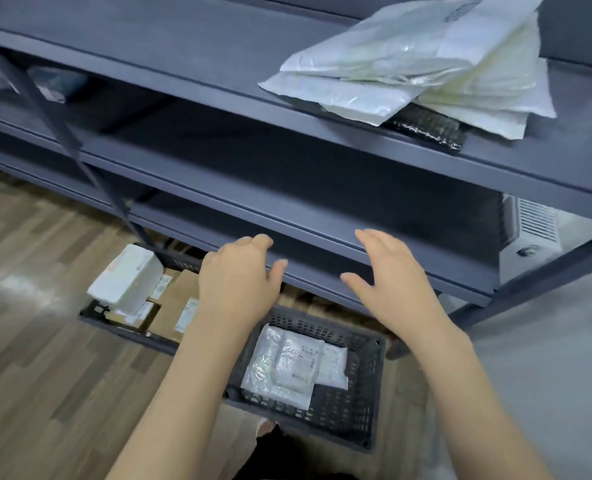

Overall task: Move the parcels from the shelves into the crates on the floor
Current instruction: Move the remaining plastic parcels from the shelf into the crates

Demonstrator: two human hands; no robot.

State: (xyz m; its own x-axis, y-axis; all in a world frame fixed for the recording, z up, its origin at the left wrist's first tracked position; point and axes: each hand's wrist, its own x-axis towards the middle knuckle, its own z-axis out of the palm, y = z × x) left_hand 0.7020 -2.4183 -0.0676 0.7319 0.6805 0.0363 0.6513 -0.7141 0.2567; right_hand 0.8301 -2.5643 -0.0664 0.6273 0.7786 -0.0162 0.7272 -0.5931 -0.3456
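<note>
Two hands out front, both empty: left hand (237, 275) loose, fingers bent a little, right hand (390, 278) spread flat, palm down, neither touching a thing. Hovering over the near crate (364, 403), level with a low shelf (308, 233) edge. Inside that crate, white mailers (287, 365) with printed labels, text too small to read. Further left, a second crate (97, 311) packed with brown boxes (173, 306) and a white box (125, 284) tilted on top; labels blurred there too. Up high on the right, a pile of white bags (419, 60) still on the top shelf (183, 46), over a black parcel (426, 128). Faint print on the top bag, unreadable.
</note>
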